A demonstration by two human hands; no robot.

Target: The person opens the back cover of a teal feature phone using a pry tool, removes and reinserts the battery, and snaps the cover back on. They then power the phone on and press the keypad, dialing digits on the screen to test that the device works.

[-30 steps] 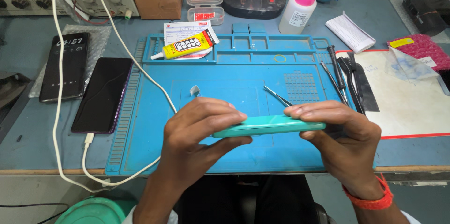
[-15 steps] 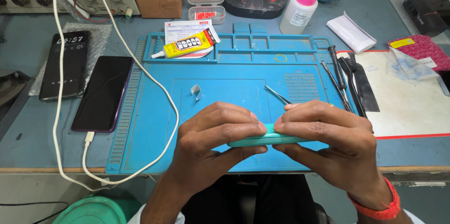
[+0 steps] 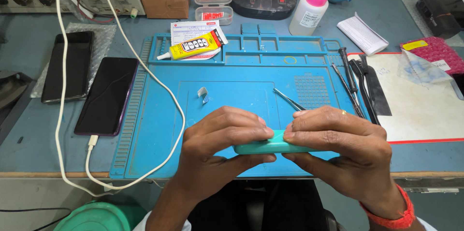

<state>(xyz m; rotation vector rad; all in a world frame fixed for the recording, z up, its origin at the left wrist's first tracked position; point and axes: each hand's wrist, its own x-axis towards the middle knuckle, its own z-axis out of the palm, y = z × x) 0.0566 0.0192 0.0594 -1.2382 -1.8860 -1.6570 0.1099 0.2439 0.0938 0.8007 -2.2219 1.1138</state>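
From the head view, our left hand (image 3: 220, 146) and right hand (image 3: 338, 149) have drawn together, both pinching the slim teal phone-shaped slab (image 3: 270, 145) edge-on, low over the blue silicone work mat (image 3: 232, 90), so our grip looks firmer.

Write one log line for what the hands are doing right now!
left hand: grips teal phone | right hand: grips same phone, edge-on | under: blue mat | nearby: tweezers, glue tube

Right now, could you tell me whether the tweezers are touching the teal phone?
Cannot tell: in the head view, the right hand hides where the tweezers approach the teal phone.
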